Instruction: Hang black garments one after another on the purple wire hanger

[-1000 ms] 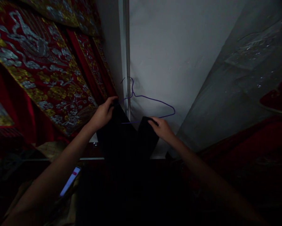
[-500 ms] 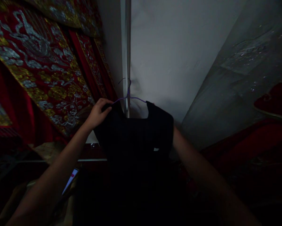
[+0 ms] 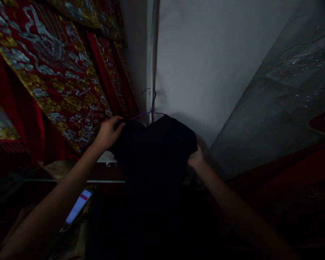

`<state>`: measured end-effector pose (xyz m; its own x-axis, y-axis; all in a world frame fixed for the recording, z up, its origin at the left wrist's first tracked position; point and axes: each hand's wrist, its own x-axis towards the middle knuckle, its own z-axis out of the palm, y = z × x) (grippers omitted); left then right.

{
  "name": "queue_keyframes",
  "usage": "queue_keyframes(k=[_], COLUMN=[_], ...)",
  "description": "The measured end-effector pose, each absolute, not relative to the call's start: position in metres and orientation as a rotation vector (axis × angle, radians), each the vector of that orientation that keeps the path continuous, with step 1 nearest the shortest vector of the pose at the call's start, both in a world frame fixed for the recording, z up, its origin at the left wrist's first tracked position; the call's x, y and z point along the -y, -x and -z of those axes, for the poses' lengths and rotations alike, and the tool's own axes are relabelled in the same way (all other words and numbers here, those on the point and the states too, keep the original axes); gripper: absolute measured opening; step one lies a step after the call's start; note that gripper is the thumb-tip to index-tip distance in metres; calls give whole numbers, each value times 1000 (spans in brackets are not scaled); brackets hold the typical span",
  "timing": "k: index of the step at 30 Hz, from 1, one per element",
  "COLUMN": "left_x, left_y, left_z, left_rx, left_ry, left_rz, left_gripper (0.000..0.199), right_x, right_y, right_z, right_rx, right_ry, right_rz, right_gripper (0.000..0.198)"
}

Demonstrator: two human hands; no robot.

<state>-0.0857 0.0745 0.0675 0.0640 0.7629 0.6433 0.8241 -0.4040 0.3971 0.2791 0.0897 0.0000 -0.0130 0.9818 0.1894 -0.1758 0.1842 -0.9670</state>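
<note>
A black short-sleeved top (image 3: pixel 157 151) hangs on a thin purple hanger (image 3: pixel 153 104) in front of me. The hanger's hook is up against a pale upright post (image 3: pixel 152 54). My left hand (image 3: pixel 109 133) is closed on the top's left shoulder, thumb and fingers pinching the cloth. At the right sleeve's lower edge is my right hand (image 3: pixel 196 159), closed at the hem, its fingertips hidden by the fabric. The lower part of the garment is lost in darkness.
Red cloth with gold and silver embroidery (image 3: pixel 56 72) hangs at the left. A lit phone (image 3: pixel 79 206) lies at lower left. Behind the top is a pale wall (image 3: pixel 205 54). Clear plastic sheeting (image 3: pixel 292 83) and red fabric (image 3: pixel 300 173) are on the right.
My right hand has come out from behind the top to the sleeve edge. The right shoulder cloth has shifted inward along the hanger, narrowing the neckline. The view has moved slightly left.
</note>
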Motion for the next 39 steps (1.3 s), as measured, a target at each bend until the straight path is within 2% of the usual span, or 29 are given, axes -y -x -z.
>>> queue_keyframes(k=[2, 4, 8, 10, 12, 14, 19, 22, 24, 26, 28, 31, 32, 33, 35, 39], left_x=[-77, -80, -87, -89, -90, -89, -74, -56, -43, -32, -23, -11, -7, -3, 4, 3], left_y=[83, 76, 52, 40, 32, 29, 30, 29, 29, 33, 39, 44, 44, 43, 40, 41], left_z=[-65, -68, -87, -101, -111, -114, -92, -84, -87, -94, -102, -111, -113, -115, -117, -112], left_rx=[1688, 1691, 1587, 1474, 1381, 1328, 1368, 1590, 1695, 1691, 1616, 1458, 1405, 1355, 1271, 1227], left_ry=[2206, 2184, 2184, 2249, 2338, 2379, 2274, 2262, 2341, 2482, 2676, 2979, 3061, 3134, 3255, 3375], left_rz=[1242, 1260, 1377, 1377, 1268, 1082, 827, 860, 931, 1040, 1157, 1265, 1279, 1285, 1299, 1457], left_gripper=[30, 31, 31, 28, 26, 23, 14, 22, 35, 45, 47, 40, 38, 35, 32, 32], right_x=[-92, -94, -93, -85, -70, -49, 8, 39, 56, 64, 56, 12, -9, -29, -66, -100], right_y=[-293, -309, -319, -314, -307, -301, -287, -269, -254, -240, -230, -225, -226, -227, -230, -232], right_z=[-11, -32, -66, -65, -51, -32, -6, -19, -34, -47, -53, -44, -38, -31, -17, -2], right_rx=[1111, 1028, 841, 754, 705, 710, 883, 1339, 1778, 2125, 2230, 1989, 1868, 1793, 1686, 1654], right_ry=[892, 848, 806, 830, 879, 910, 1033, 1030, 824, 495, 287, 509, 633, 731, 845, 824], right_rz=[-1266, -1296, -1312, -1371, -1407, -1425, -1378, -1372, -1341, -1282, -1122, -692, -568, -525, -618, -1259], right_gripper=[62, 62, 35, 21, 17, 20, 52, 46, 50, 60, 57, 37, 37, 46, 58, 42])
